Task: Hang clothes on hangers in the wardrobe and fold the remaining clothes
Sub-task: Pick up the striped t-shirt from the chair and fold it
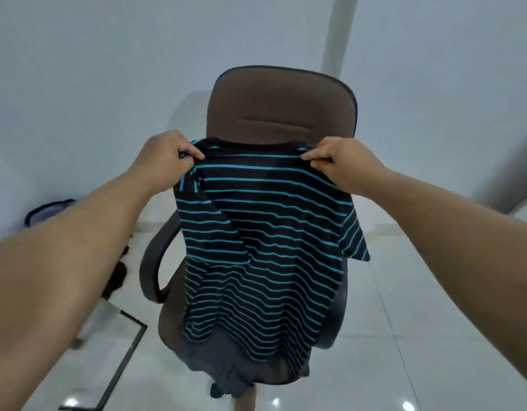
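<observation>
Brown chair: a padded office chair (281, 114) with dark armrests stands on a pale glossy tiled floor (419, 321) in front of a white wall; its back rises behind the shirt.
Shirt: a black shirt (265, 247) with thin turquoise stripes hangs in the air in front of the chair, held up by its two shoulders; the body drapes down over the seat, one short sleeve juts out at the right, the other lies folded in at the left.
Grey cloth: another garment (223, 372) lies on the front of the seat under the shirt's hem; what kind it is cannot be told.
Left hand: the left hand (164, 160) pinches the left shoulder seam beside the collar, fingers (194, 152) curled round the fabric.
Right hand: the right hand (339, 161) pinches the right shoulder in the same way, fingers clenched on the cloth.
Handling: likely light, soft and limp, with no stiffness of its own; it will sag and twist wherever it is unsupported.
Where to hold: the shoulder seams near the collar look the best hold, keeping the shirt spread flat for a hanger or a fold.
Basket: a dark-rimmed item (48, 210) sits at the far left, too blurred to name surely.
</observation>
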